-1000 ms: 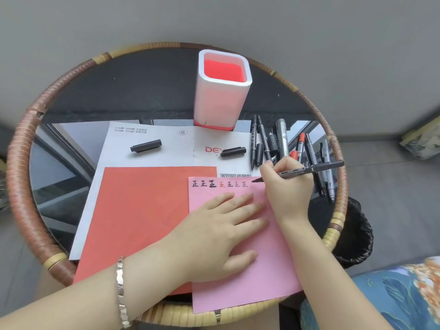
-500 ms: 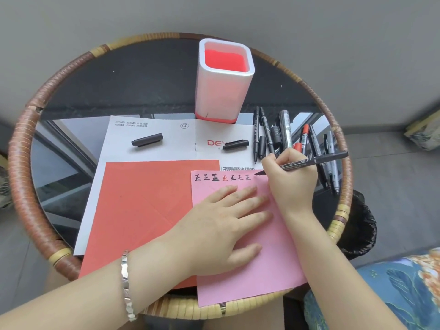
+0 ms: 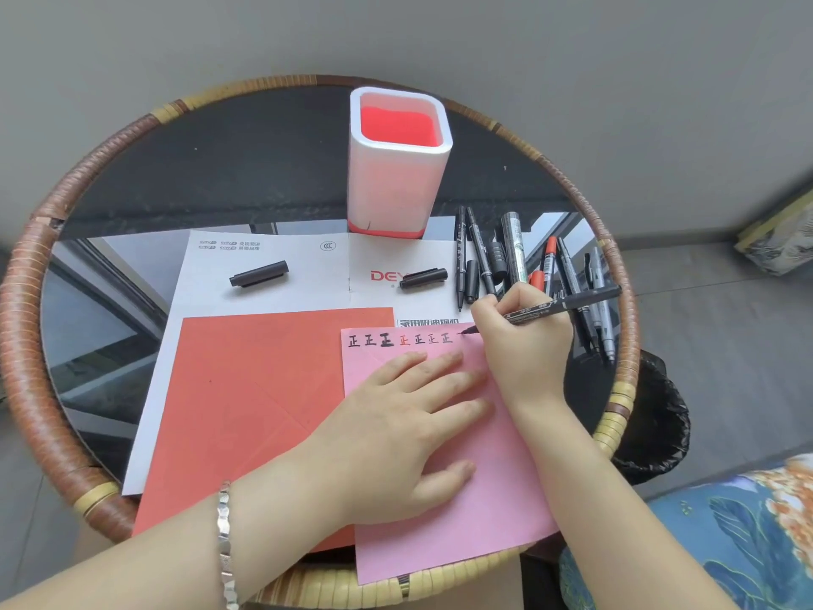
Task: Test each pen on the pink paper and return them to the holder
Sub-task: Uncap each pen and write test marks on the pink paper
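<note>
The right hand (image 3: 523,341) is pinching a pen (image 3: 558,305), tip touching the pink paper (image 3: 484,512) at its top edge, while the spread left hand (image 3: 396,429) is pressing it flat (holder (image 3: 398,169) standing behind), so a stroke is risking running off the sheet.

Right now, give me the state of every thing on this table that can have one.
pen holder: upright, no pens showing inside.
pink paper: flat, seven marks written, an eighth begun.
black pen: uncapped, tip on the pink paper.
right hand: grips the black pen.
left hand: flat, pressing the pink paper.
two caps: off, lying on the white sheet.
other pens: lying beside the pen holder, not returned.
</note>
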Motion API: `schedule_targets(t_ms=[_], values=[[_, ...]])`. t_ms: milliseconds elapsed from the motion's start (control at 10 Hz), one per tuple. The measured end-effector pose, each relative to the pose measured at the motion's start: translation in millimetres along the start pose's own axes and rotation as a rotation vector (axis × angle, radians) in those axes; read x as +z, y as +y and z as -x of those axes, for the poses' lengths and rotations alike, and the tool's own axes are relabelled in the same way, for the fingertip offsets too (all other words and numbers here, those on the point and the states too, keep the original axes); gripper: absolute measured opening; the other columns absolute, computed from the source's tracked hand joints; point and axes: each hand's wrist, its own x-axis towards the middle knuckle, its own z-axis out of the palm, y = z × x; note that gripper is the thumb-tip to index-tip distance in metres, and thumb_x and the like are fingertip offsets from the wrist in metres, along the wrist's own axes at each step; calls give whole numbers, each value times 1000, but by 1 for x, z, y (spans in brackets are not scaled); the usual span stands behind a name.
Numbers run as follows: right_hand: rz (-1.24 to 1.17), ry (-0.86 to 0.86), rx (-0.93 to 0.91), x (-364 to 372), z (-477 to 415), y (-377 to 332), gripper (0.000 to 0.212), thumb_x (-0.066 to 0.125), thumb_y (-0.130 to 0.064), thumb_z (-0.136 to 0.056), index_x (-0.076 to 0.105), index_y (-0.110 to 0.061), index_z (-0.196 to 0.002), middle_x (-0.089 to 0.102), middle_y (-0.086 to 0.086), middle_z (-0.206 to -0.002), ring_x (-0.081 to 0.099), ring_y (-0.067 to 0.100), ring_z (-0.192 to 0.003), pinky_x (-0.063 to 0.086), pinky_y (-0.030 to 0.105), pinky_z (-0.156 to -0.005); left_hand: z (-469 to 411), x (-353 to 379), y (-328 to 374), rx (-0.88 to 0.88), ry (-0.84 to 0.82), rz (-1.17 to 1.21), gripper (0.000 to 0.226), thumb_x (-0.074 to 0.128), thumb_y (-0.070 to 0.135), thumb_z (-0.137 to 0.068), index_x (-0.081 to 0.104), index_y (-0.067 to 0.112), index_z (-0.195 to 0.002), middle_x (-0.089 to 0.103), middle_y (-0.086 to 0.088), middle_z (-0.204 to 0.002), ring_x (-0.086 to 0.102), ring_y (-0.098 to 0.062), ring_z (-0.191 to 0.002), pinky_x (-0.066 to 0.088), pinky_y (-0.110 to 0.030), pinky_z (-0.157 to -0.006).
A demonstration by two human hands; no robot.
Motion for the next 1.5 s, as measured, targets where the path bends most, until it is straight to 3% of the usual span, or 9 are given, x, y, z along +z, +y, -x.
schedule_targets(t_ms=[1500], values=[[-6,-29,35,1,-1,1,43,61,-3,-70,34,-20,-41,41,-9,-36,36,6,-42,31,13,-49,0,2,-1,0,39,29,49,46,49,-79,58,27,-120,52,4,-135,44,-20,-128,24,-37,-104]])
